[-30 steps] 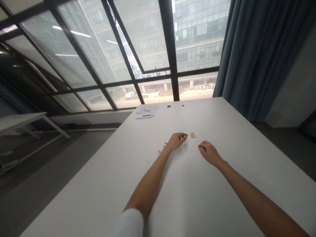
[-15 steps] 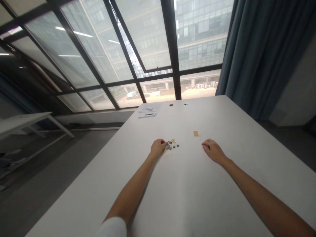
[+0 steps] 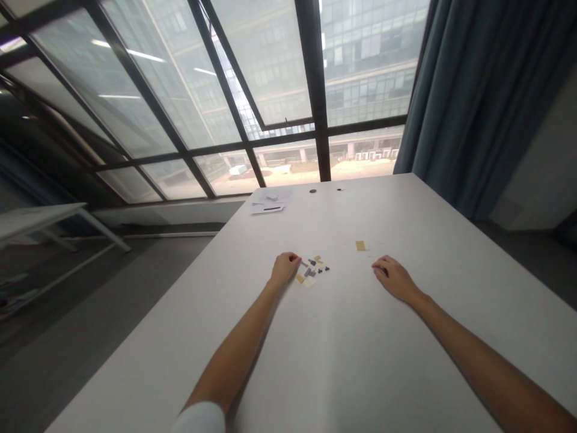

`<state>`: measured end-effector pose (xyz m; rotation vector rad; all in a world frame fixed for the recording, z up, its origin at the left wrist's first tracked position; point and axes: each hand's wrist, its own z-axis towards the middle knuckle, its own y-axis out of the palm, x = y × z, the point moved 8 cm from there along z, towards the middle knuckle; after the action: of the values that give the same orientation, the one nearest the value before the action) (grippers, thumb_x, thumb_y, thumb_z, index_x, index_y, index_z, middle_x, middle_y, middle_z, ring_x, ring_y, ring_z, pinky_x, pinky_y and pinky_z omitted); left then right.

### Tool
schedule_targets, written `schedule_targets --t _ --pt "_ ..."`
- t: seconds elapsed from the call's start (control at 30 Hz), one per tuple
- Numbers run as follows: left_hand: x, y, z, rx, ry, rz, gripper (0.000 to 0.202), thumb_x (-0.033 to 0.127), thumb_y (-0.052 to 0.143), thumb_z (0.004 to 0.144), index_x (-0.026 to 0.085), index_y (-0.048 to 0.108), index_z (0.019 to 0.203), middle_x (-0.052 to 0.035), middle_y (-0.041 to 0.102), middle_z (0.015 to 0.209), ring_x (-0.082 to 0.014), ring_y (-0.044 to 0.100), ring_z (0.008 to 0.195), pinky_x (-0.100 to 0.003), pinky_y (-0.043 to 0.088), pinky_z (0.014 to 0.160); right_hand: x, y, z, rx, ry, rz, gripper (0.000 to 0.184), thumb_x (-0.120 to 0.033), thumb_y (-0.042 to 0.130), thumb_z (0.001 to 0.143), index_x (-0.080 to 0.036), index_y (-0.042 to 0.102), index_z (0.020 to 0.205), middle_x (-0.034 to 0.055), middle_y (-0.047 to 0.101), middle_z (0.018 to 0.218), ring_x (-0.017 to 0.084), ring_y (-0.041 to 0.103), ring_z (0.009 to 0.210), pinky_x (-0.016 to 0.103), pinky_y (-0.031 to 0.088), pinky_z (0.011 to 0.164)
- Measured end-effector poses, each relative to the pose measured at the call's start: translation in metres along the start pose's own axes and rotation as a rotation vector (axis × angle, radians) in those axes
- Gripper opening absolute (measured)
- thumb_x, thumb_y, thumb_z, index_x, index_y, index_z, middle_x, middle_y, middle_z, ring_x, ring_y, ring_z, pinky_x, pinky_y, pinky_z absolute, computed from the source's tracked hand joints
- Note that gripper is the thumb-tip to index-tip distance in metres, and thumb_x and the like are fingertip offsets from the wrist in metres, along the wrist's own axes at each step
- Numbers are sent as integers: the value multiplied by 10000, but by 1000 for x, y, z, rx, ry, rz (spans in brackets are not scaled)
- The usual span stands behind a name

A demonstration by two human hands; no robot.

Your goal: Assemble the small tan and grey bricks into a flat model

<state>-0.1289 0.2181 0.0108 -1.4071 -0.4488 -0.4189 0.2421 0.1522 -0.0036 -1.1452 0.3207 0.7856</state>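
Note:
My left hand (image 3: 285, 268) is at the left edge of a small heap of loose pieces, thumb and forefinger pinched on a small grey piece (image 3: 303, 263) that sticks out to the right. Grey pieces (image 3: 310, 272), dark pieces (image 3: 320, 270), tan pieces (image 3: 300, 279) and a pale cream piece (image 3: 309, 281) lie close by on the white table (image 3: 333, 337). My right hand (image 3: 393, 279) rests to the right with its fingers curled and closed; whether something small is between them is hidden. Beyond it lies a flat tan square (image 3: 360, 245) with a paler bit at its right side.
Papers (image 3: 274, 196) and a white flat item with a dark strip (image 3: 268, 209) lie at the table's far left corner. A dark round object (image 3: 312, 191) and a small black-and-white item (image 3: 339, 190) sit near the far edge. Windows and a blue curtain (image 3: 460, 120) stand behind.
My left hand has drawn slightly left, away from the heap, with the small grey piece at its fingertips; more of the heap shows. My right hand looks nearly unmoved.

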Motion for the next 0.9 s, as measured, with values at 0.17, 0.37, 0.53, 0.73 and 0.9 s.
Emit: schedule_targets --t 0.17,0.37,0.53,0.73,0.9 --pt "2 4 -9 5 32 37 289 417 706 744 160 743 872 -56 712 807 -167 620 732 -261 426 675 3 3 1 -17 -9 -9 241 -275 496 901 -187 720 913 75 649 958 207 612 867 343 479 824" --pt "7 8 -9 -25 32 121 271 409 710 709 160 722 817 -65 707 801 -175 611 719 -263 403 640 2 3 0 -19 -3 -20 232 -281 498 907 -190 712 915 71 645 969 204 612 867 338 478 820" --pt "16 9 -6 -35 96 168 189 348 682 716 166 695 767 -70 701 794 -180 607 717 -273 408 648 -1 2 0 -14 -7 -12 225 -265 503 904 -192 715 926 72 645 976 205 611 877 342 477 823" --pt "24 -5 4 -34 69 128 152 290 684 713 162 657 790 -49 682 774 -165 594 706 -260 425 655 -2 1 1 -4 -1 6 228 -254 507 898 -192 721 944 79 653 973 211 611 891 349 483 826" --pt "92 -2 -15 32 325 99 186 316 685 727 171 626 826 -50 650 848 -170 589 770 -271 456 732 -7 -1 1 -1 -26 12 210 -243 536 882 -185 710 984 81 664 981 210 605 878 354 488 828"
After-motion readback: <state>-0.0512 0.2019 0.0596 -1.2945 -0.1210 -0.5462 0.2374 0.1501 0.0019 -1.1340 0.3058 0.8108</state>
